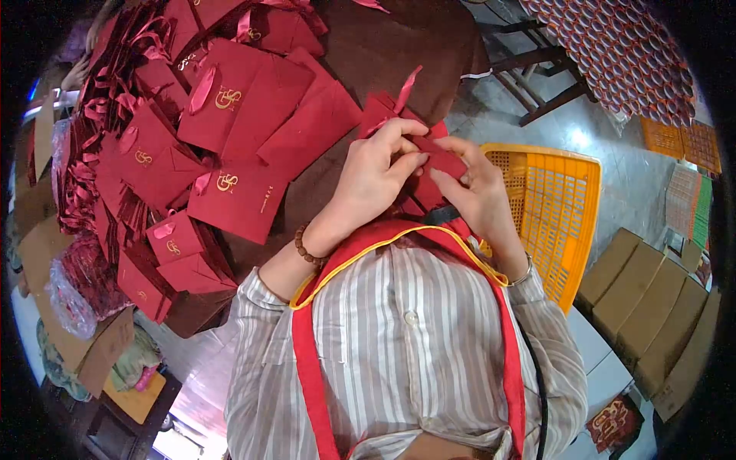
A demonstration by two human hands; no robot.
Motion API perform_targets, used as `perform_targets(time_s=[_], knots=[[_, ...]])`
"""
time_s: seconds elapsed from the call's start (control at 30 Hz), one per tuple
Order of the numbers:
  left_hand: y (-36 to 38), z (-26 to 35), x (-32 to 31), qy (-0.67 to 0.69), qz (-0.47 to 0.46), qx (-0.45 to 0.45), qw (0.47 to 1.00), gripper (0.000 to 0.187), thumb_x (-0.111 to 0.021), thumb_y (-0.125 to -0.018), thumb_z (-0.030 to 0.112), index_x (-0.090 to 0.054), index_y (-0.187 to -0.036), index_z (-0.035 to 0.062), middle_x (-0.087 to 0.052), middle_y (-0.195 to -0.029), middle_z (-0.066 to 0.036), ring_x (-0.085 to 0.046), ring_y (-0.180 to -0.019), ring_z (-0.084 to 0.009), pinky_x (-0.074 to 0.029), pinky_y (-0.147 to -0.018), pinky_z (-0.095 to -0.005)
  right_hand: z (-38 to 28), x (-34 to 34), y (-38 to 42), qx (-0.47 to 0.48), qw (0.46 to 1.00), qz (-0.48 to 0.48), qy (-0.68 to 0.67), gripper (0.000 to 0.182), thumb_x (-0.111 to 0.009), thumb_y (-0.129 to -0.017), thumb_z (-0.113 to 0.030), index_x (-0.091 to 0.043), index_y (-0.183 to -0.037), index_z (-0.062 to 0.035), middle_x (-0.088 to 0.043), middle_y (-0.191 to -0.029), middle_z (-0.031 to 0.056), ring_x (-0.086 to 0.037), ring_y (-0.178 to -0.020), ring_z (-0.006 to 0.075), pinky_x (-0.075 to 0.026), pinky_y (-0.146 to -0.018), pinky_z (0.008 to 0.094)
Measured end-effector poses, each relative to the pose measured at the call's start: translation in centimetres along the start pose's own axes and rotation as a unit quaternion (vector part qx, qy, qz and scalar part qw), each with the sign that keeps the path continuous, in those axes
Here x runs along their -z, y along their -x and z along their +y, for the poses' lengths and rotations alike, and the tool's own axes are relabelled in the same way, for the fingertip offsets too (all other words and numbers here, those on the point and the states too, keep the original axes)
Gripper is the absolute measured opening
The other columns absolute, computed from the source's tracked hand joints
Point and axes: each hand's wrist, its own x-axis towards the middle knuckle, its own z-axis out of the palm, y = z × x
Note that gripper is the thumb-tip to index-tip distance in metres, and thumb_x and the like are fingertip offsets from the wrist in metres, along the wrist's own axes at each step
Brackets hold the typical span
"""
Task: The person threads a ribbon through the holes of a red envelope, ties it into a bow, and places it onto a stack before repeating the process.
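Close in front of my apron, both hands are at a red paper gift bag (376, 111) with a pink ribbon sticking up from its far side. My left hand (368, 169), with a beaded bracelet at the wrist, has its thumb and fingers bent in a pinch on the bag's red upper part. On the other side, my right hand (479, 188) grips a folded red edge (445, 162) of the same bag between thumb and fingers. The hands hide much of the bag. Beside my left hand lie finished-looking flat red bags (245, 195) with gold print and pink ribbon.
A brown cloth-covered table (383, 46) carries a large heap of red bags. To the right stands a yellow plastic crate (563, 215); cardboard boxes (644, 291) are beyond it. Another table (613, 54) holds rows of small round items. Another person's hand (75, 75) shows at far left.
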Motion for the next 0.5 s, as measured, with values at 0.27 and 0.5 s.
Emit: perform_targets(time_s=[0.27,0.5], knots=[[0.3,0.2,0.1,0.108,-0.037,0.039,0.993,0.016,-0.056,-0.083,-0.003,-0.048,-0.097,-0.0018,-0.064,-0.078,-0.009,-0.062,-0.073,-0.0125,-0.05,-0.066,-0.0236,-0.2,1.6,-1.0,-0.03,0.997,-0.018,-0.068,0.025,-0.046,-0.092,-0.02,-0.059,-0.105,-0.0032,-0.06,-0.097,0.0016,-0.053,-0.092,0.0093,-0.041,-0.083,0.0241],[0.9,-0.5,-1.8,-0.062,0.052,-0.063,0.995,0.021,-0.061,-0.08,0.0,-0.047,-0.096,0.0003,-0.065,-0.077,-0.012,-0.065,-0.073,-0.0144,-0.049,-0.062,-0.0265,-1.1,4.9,-2.3,-0.124,0.978,-0.151,-0.069,0.024,-0.052,-0.089,-0.02,-0.061,-0.105,-0.0064,-0.061,-0.091,-0.0016,-0.053,-0.084,0.0056,-0.04,-0.066,0.0202]])
